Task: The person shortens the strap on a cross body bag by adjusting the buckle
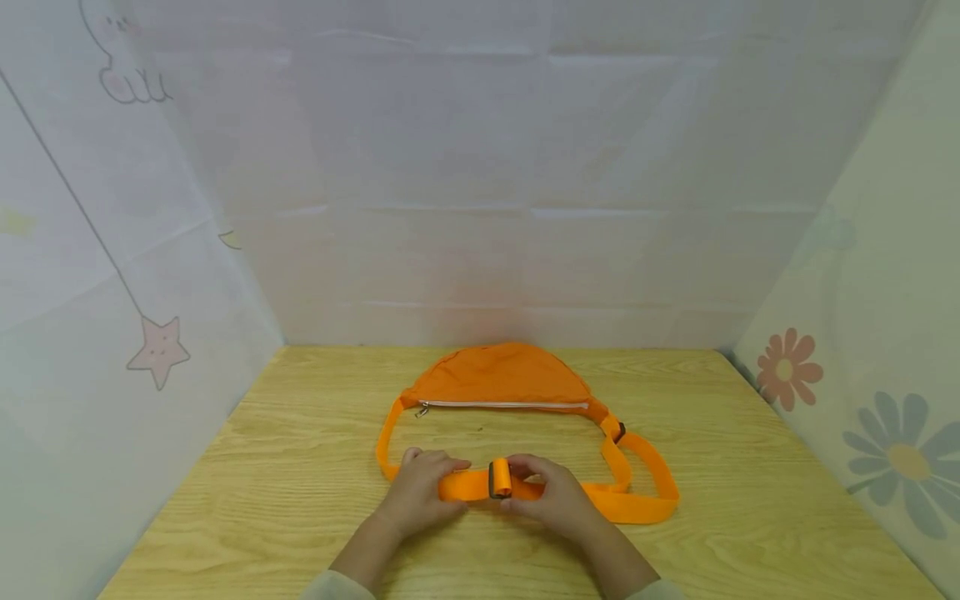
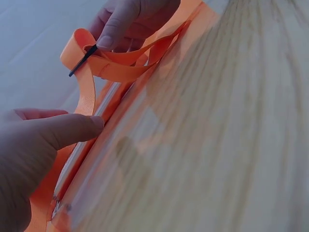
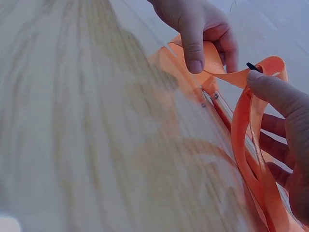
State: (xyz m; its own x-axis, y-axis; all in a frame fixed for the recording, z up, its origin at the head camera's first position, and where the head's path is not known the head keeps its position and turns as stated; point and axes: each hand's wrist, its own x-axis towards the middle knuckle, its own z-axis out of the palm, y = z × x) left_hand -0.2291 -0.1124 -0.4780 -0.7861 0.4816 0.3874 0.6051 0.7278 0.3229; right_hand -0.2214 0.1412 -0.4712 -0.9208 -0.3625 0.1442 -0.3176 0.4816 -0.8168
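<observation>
An orange waist bag [image 1: 502, 375] lies on the table with its pale zipper toward me. Its orange strap [image 1: 465, 485] loops forward, and a dark slide buckle [image 1: 492, 481] sits on it with a loop of webbing standing up through it. My left hand [image 1: 422, 492] pinches the strap left of the buckle, thumb below and fingers above. On the other side my right hand [image 1: 553, 497] pinches the strap and the buckle's edge between thumb and fingers. In the right wrist view, the right thumb [image 3: 270, 89] presses right at the buckle [image 3: 254, 67].
The wooden table [image 1: 300, 467] carries the bag. More strap [image 1: 652, 500] curls out to the right, near a second dark buckle [image 1: 620, 432] at the bag's right end. A pale sheet wall [image 1: 495, 208] rises behind, and patterned side walls flank the table.
</observation>
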